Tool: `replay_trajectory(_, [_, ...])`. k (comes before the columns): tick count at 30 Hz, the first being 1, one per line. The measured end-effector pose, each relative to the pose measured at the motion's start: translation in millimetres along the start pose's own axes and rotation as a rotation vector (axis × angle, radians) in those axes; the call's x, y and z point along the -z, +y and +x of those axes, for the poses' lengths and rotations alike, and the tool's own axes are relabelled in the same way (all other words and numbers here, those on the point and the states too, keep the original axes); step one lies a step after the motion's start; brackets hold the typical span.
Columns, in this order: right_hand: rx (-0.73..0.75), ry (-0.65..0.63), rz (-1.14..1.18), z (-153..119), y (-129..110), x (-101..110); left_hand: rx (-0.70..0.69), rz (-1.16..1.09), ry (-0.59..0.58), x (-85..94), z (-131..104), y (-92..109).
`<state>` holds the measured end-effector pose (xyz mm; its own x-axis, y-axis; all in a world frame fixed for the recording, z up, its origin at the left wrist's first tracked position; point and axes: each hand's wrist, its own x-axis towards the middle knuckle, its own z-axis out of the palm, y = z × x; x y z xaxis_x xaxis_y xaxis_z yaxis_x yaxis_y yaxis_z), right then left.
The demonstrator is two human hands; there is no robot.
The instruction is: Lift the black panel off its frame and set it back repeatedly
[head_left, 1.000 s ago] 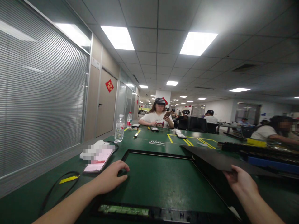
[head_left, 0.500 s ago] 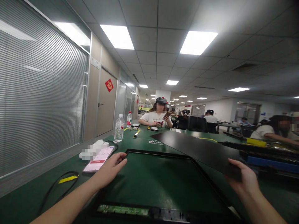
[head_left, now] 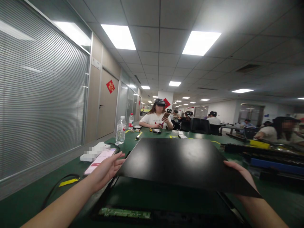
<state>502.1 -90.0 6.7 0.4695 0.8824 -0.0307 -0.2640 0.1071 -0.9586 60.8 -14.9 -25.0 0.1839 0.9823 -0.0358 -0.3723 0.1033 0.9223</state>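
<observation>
A thin black sheet point(head_left: 180, 161) hangs over a black frame point(head_left: 110, 190) lying on the green table. My right hand point(head_left: 244, 177) grips the sheet by its right side, thumb on top and fingers underneath. Beside the sheet's left edge is my left hand point(head_left: 106, 171), its fingers apart; whether the fingertips touch the sheet is unclear. A green circuit board point(head_left: 124, 213) shows along the near side of the frame.
Left on the green table point(head_left: 28, 205) are a phone point(head_left: 101, 161), a black cable point(head_left: 51, 190) and a water bottle point(head_left: 121, 130). Across sits a person point(head_left: 158, 117) holding a phone. Dark panels point(head_left: 273, 161) lie at the right.
The black sheet has swung left and now covers the far part of the frame. My left hand has let go of the frame's far-left corner and opened beside the sheet.
</observation>
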Motion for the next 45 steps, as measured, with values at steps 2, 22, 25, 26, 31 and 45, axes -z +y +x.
replay_trajectory(2, [-0.045,0.013,-0.032,-2.6,-0.5,-2.4,0.046,-0.034,-0.05,1.1,0.0,-0.6])
replay_trajectory(22, [-0.357,-0.222,-0.21,-3.8,16.1,-13.6,0.037,0.047,-0.032,4.8,-2.4,7.0])
replay_trajectory(25, [-0.449,-0.357,-0.146,-4.9,18.1,-12.2,0.011,0.063,-0.023,10.2,1.6,5.1])
replay_trajectory(26, [-0.475,-0.406,-0.11,-4.7,18.7,-11.1,0.005,0.071,-0.008,10.8,1.8,5.1])
replay_trajectory(31, [-0.424,-0.443,-0.062,4.2,22.8,-4.0,-0.06,0.1,0.038,5.7,-2.6,8.6])
replay_trajectory(45, [-0.225,-0.106,-0.364,8.6,24.9,-2.6,-0.121,0.161,0.127,-6.2,-9.8,14.1])
